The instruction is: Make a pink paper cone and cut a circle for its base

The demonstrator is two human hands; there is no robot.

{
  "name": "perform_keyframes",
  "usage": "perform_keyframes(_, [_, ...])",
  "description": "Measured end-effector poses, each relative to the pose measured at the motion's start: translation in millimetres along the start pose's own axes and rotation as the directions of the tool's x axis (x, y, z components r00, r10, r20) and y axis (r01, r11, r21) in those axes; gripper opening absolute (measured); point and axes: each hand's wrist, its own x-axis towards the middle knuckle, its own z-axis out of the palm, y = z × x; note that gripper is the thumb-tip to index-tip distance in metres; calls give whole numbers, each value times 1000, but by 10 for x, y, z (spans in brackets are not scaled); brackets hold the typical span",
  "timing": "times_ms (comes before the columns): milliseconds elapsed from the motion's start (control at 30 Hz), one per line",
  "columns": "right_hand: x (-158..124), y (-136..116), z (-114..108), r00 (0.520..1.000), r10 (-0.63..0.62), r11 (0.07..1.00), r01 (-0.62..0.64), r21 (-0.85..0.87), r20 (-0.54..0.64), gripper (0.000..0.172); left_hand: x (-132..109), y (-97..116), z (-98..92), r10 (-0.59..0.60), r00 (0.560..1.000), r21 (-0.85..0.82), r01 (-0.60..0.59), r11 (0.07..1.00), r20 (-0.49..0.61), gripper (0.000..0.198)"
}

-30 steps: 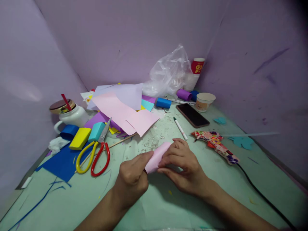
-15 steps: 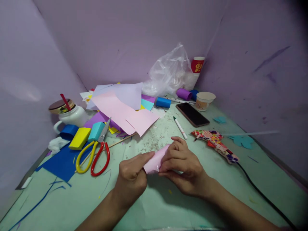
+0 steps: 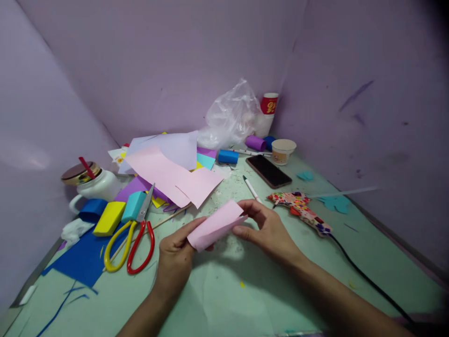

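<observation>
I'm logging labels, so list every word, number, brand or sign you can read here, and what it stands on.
None can be read with certainty.
Red cup: large gold marks, too blurred to read.
Small tub: printed label, too small and blurred to read.

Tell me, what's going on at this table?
A person has a piece of curled pink paper in their hands, above the table. The left hand holds one end; the right hand is at the other, where a loose edge stands apart. Open scissors lie to the left, a floral glue gun to the right.
</observation>
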Motion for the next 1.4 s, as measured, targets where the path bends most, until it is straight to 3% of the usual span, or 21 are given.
perform_keyframes(67, [19,-20,-27,1000,-17,1000,17,-22,0,18,14,6,-13,-90,993,-84,97,992,80,36])
perform_keyframes(133, [30,-28,-58,998,-65,994,62,-94,-24,19,22,9,-54,-81,986,-70,91,993,144,46])
perform_keyframes(233, [26,-12,-76,989,-146,978,141,-152,-19,23,14,3,-105,23,967,142,-61,988,255,60])
perform_keyframes(333, [-5,19,-19,971,-233,960,239,-144,56,25,-19,-18,-64,49,935,386,-192,902,351,63])
perform_keyframes(433, [-53,30,76,929,-359,926,366,-89,87,20,-53,-35,33,44,945,432,-190,882,325,55])
perform_keyframes(467, [-69,25,106,921,-385,921,388,-42,60,30,-62,-38,61,32,960,392,-144,909,279,52])
perform_keyframes(567, [-116,-6,187,960,-281,951,277,137,9,74,-79,-57,120,-15,991,185,-10,983,133,51])
perform_keyframes(633, [-145,-30,244,986,-139,977,122,177,88,86,-87,-89,149,-16,996,112,5,994,92,53])
perform_keyframes(700, [-169,-47,304,985,-48,989,24,144,167,89,-93,-133,184,12,997,169,-25,985,82,51])
perform_keyframes(767, [-181,-57,354,986,-51,991,29,133,160,84,-97,-168,223,76,993,284,-98,954,87,46])
perform_keyframes(900, [-147,-57,350,983,-176,973,164,161,60,51,-85,-114,236,180,969,381,-233,895,170,35])
perform_keyframes(1033, [-74,-13,249,983,-166,963,146,225,73,32,-49,39,117,276,877,377,-427,822,393,34])
perform_keyframes(1133, [-42,39,217,978,-168,950,127,286,127,30,-31,83,38,320,852,396,-486,779,414,28])
perform_keyframes(1233, [-35,58,237,987,-98,940,49,339,129,34,-34,82,23,348,842,440,-519,733,412,27])
perform_keyframes(1400, [-30,-6,275,972,119,885,-196,422,203,29,-54,139,65,415,837,512,-547,663,357,14])
